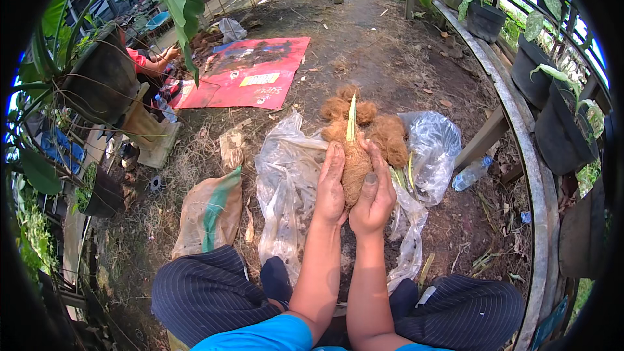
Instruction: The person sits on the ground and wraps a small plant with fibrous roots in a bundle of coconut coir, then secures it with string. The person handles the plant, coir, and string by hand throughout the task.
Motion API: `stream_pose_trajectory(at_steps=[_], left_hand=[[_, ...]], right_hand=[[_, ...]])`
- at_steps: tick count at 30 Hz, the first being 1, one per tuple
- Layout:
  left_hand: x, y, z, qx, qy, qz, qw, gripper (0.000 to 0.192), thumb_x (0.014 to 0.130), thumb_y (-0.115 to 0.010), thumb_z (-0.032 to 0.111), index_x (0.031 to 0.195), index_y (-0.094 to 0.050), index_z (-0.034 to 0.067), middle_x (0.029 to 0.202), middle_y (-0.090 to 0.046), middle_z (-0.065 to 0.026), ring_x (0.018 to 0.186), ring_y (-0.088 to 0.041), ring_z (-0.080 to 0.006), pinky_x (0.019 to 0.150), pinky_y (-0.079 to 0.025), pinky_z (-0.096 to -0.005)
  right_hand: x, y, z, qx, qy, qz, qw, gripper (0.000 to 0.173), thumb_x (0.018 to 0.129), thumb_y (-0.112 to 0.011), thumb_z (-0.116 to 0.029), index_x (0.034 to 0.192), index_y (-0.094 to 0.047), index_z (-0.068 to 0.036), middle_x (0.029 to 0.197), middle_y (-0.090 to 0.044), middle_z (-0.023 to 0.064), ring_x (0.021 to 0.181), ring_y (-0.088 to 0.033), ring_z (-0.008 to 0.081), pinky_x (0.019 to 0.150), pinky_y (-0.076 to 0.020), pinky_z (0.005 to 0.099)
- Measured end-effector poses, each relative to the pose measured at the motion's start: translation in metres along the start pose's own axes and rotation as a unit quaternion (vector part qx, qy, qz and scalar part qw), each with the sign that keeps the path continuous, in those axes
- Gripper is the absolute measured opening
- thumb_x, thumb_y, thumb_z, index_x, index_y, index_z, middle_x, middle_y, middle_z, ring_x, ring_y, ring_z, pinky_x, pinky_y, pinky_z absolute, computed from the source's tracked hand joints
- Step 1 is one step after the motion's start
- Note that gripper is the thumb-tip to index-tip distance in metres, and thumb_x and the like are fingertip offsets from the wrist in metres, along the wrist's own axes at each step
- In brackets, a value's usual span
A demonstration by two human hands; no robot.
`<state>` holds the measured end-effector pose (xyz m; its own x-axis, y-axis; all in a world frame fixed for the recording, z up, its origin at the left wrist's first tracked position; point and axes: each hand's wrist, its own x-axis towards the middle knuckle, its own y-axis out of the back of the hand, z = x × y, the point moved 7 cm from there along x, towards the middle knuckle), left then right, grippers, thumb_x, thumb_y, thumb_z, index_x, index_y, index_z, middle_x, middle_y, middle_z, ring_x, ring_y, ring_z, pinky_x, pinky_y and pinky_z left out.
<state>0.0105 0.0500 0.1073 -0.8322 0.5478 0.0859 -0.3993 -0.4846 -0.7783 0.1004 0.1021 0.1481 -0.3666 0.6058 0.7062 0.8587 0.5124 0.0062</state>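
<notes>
Between my two hands is an oblong ball of brown coconut fiber [356,173], wound with fine strands. A pale green pointed shoot [351,119] sticks up from its top. My left hand [334,183] cups the ball's left side, and my right hand [375,185] presses on its right side, the thumb with a dark nail lying over it. Loose clumps of coconut fiber [387,139] lie just beyond the hands. A clear plastic bag [287,170] is spread to the left, and another clear bag [431,151] stands to the right with green leaf pieces near it.
A woven sack with a green stripe [214,214] lies at the left, a plastic bottle [472,173] at the right. Farther off is a red banner [248,78] with soil on it; another person's arm [158,63] reaches near it. A bench rail [524,122] with black pots borders the right.
</notes>
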Motion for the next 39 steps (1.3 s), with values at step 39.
stream_pose_trajectory(at_steps=[39], left_hand=[[-0.012,-0.036,0.023,0.127,-0.029,-0.125,0.983,0.051,0.107,-0.052,0.036,0.134,-0.059,-0.007,0.133,-0.064,-0.0225,0.115,-0.067,-0.0262,0.102,-0.053,-0.0382]], right_hand=[[0.006,0.013,-0.020,-0.136,-0.028,0.072,0.988,0.060,0.101,-0.057,-0.053,0.127,-0.056,0.001,0.131,-0.049,0.0226,0.133,-0.037,0.0421,0.110,-0.0300,0.0557]])
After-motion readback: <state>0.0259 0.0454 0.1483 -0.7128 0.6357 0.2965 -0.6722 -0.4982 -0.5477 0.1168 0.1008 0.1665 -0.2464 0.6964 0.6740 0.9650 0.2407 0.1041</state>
